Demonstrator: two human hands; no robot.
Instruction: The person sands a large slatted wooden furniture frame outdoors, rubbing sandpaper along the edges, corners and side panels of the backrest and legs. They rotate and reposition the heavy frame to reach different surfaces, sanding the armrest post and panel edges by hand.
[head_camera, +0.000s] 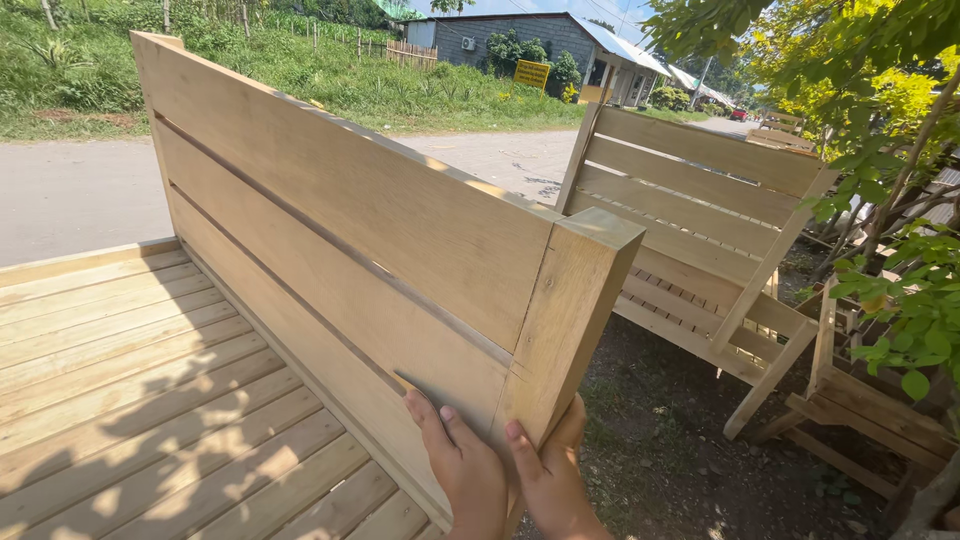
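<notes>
Out in the sun, a person stands at the near corner of a pale wooden bed frame (150, 400), whose slatted deck runs away to the left. Along the deck's right edge a tall headboard (330, 210) of broad horizontal planks stands upright, and it ends nearest the camera in a square corner post (570, 320).

The left hand (465, 470) lies flat against the inner face of the lowest planks, right by the post. Its fingers are stretched out and pressed on a thin grey sheet (445, 400) (sandpaper, by the look of it), which sits between the palm and the wood. The hand is open and presses rather than grips.

The right hand (550, 480) is just beside it, touching the foot of the corner post. One finger lies up the post's near face and the others curl round behind its outer edge, so the hand wraps loosely about the post's lower end. The two hands nearly meet at the wrists.

Leaf shadows fall across the deck's near slats. Beyond the post, to the right, a second slatted frame (700, 220) of the same pale wood leans tilted on the bare ground, well apart from the hands. Green branches (890, 200) hang in from the right edge, with more timber pieces under them. Behind everything a paved road (80, 190) crosses, with a grassy bank and a low grey building (540, 40) on its far side.
</notes>
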